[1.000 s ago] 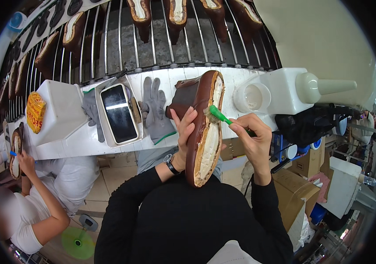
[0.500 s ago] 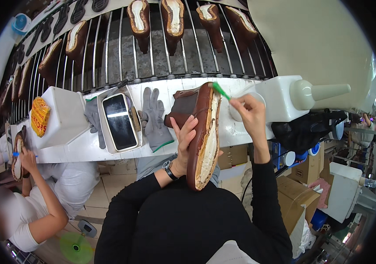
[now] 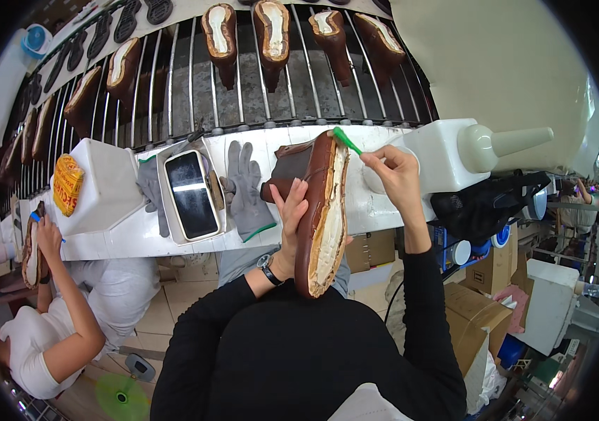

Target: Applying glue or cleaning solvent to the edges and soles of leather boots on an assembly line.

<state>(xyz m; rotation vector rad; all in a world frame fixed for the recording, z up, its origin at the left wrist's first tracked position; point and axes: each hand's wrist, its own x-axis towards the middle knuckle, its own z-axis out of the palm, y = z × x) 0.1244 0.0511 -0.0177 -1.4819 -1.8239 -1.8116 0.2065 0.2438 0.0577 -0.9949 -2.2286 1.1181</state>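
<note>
A brown leather boot (image 3: pixel 308 242) lies across my left hand (image 3: pixel 292 221), its unsoled bottom turned up and toward the right. The bottom shows a pale middle framed by a tan edge, and its toe points away from me. My left fingers grip the boot's side, with the thumb partly hidden beneath. Between thumb and fingers, my right hand (image 3: pixel 396 175) pinches a small green brush (image 3: pixel 348 142). The brush head meets the boot's edge at the toe. Beyond my left hand, the dark boot shaft (image 3: pixel 291 168) rests on the white bench (image 3: pixel 366 217).
Grey gloves (image 3: pixel 244 193) and a phone (image 3: pixel 191 193) in a tray lie left of the boot. A white bottle (image 3: pixel 447 154) with a long nozzle lies at right. Several boots stand on a metal-bar conveyor (image 3: pixel 176 91) behind. At left, a co-worker (image 3: pixel 75 316) brushes another boot.
The green brush and my right hand have shifted slightly left, over the toe. The boot has moved a little left and tilted slightly. The co-worker's brush has moved up along their boot.
</note>
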